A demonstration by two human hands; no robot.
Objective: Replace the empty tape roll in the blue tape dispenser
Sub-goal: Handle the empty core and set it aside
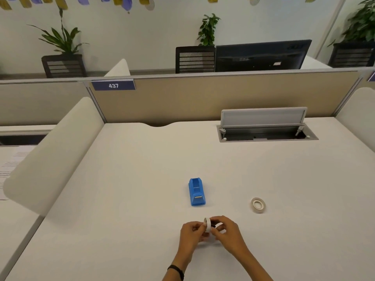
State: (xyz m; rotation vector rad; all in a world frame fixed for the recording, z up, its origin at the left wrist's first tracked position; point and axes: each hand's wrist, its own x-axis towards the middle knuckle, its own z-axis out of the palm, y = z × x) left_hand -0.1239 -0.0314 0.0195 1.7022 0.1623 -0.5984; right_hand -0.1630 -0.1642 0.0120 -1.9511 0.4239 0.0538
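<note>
The blue tape dispenser (196,192) stands on the white desk (142,179), its roll bay showing no roll. A little nearer the front edge, both hands meet over the desk. My left hand (191,234) pinches a thin white tape ring (207,224), held upright on edge. My right hand (227,233) grips the same ring from the right, where a small dark part (213,226) shows at its fingertips; what that part is cannot be told. A second roll of pale tape (258,205) lies flat on the desk, right of the dispenser.
An open cable hatch with its raised lid (263,128) sits at the back right of the desk. Beige partitions (203,98) close the back, and rounded white dividers (52,155) flank both sides. Papers (10,165) lie on the neighbouring desk at left.
</note>
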